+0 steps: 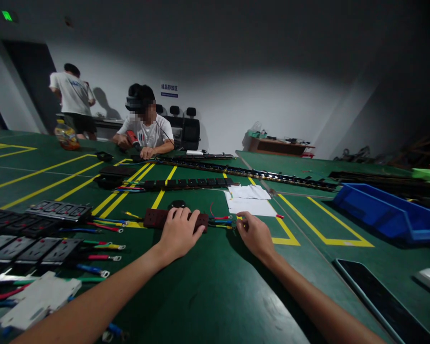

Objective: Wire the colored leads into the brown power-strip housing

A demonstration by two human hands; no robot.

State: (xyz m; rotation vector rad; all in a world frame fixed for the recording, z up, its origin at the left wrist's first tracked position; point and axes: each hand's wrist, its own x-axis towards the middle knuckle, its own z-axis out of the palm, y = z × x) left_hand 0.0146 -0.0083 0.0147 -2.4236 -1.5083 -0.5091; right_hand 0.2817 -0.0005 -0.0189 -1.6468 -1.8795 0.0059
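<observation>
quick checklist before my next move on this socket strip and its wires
1. Strip steadied: left hand lies flat over the dark socket strip, which rests on the green table. Ok.
2. Hold on the wires: right hand has its fingertips at their ends by the strip's right end; a firm pinch is not visible. Cannot tell.
3. Wires seated in the strip: the joint is too small to see. Cannot tell.
4. Paper sheets: just beyond the right hand, apart from it. Ok.
5. Blue bin: far to the right, clear of both arms. Ok.
</observation>
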